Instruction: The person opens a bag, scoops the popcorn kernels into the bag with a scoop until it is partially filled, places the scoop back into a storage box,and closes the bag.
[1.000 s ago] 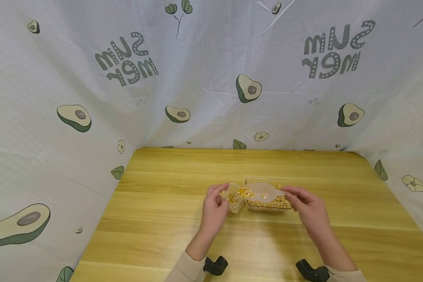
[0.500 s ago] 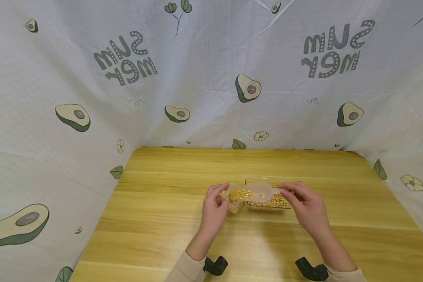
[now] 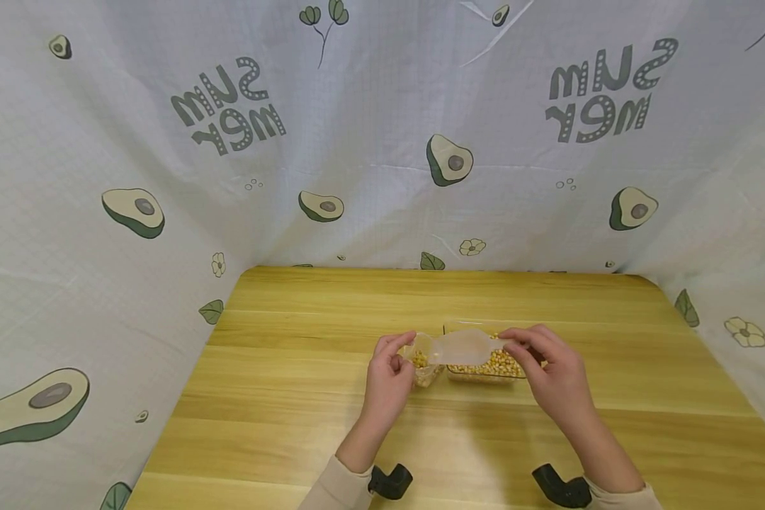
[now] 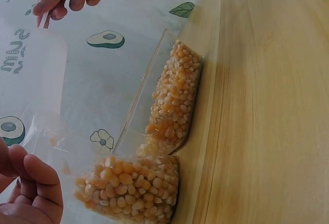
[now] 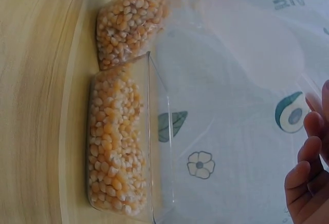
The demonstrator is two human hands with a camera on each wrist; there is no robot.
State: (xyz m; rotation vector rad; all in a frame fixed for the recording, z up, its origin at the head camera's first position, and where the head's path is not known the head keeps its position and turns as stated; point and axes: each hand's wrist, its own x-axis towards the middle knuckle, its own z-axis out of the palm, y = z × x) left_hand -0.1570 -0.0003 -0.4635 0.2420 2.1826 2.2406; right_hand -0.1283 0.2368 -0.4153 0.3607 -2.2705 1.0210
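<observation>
My left hand (image 3: pixel 387 375) pinches the rim of a clear plastic bag (image 4: pixel 126 188) that stands on the table, partly filled with yellow corn kernels. My right hand (image 3: pixel 557 368) grips the handle of a translucent white scoop (image 3: pixel 467 347). The scoop's tip lies at the bag's mouth, and no kernels show on its face. Beneath the scoop sits a clear rectangular container (image 5: pixel 121 147) holding more corn kernels, right beside the bag. In the right wrist view, the fingers (image 5: pixel 308 157) curl near the scoop's handle.
Under everything is a wood-grain table (image 3: pixel 293 397). A pale curtain (image 3: pixel 370 106) printed with avocados hangs behind and along both sides. Black wrist mounts (image 3: pixel 390 482) are worn near both sleeves.
Corn kernels slid left along the scoop and off its tip into the bag. The right hand moved slightly left with the scoop; the left hand stayed at the bag's rim.
</observation>
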